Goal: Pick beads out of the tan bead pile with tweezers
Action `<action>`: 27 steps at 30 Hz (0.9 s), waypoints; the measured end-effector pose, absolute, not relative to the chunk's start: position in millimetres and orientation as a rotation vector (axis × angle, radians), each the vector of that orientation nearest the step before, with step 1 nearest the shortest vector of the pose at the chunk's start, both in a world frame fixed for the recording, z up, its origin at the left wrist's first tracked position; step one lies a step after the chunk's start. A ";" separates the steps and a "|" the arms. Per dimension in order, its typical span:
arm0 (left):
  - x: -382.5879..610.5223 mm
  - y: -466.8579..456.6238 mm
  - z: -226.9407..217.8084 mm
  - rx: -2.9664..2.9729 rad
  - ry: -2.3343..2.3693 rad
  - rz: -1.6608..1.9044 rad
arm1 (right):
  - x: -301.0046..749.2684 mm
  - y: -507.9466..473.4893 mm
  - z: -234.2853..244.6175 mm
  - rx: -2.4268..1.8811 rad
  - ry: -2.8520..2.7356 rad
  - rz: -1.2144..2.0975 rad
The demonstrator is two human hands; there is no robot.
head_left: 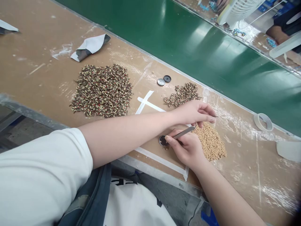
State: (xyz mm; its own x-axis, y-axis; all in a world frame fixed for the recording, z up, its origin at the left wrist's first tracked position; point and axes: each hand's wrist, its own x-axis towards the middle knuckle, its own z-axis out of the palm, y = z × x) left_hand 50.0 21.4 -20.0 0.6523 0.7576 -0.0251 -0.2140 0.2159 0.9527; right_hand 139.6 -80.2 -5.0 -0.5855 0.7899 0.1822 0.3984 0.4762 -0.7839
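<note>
My left hand [196, 112] reaches across my body, its fingers pinched on a thin dark pin-like piece over the pile of tan beads [211, 142]. My right hand [187, 147] sits just below it, closed on metal tweezers [184, 132] whose tips point down-left at a small dark round disc [162, 140] on the brown table. A small heap of brown-and-cream assembled parts [183, 94] lies just beyond my left hand.
A large pile of brown, cream and red parts [102, 90] lies to the left. Two small discs [164, 80], white tape strips [145, 102], a torn sheet [90, 47], a tape roll [263, 121] and the green conveyor belt [199, 47] lie beyond. Another person's arm [279, 33] shows top right.
</note>
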 end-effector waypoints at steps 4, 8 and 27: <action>49.5 21.9 -20.8 1.175 0.558 0.729 | 144.4 -78.8 -4.2 -0.966 -2.116 1.054; 47.1 22.9 -17.5 1.140 0.553 0.734 | 162.3 -72.6 2.5 -0.939 -1.735 1.175; 46.7 21.8 -10.4 1.147 0.654 0.680 | 219.0 -26.3 -7.3 -1.239 -1.114 0.810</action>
State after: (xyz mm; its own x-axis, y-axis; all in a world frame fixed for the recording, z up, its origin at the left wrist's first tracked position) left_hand 46.7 21.8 -10.4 0.6307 0.7673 -0.1158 -0.1451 0.2632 0.9538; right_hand 219.0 -26.3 -7.3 0.2933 0.9341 0.2037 0.0938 0.1840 -0.9784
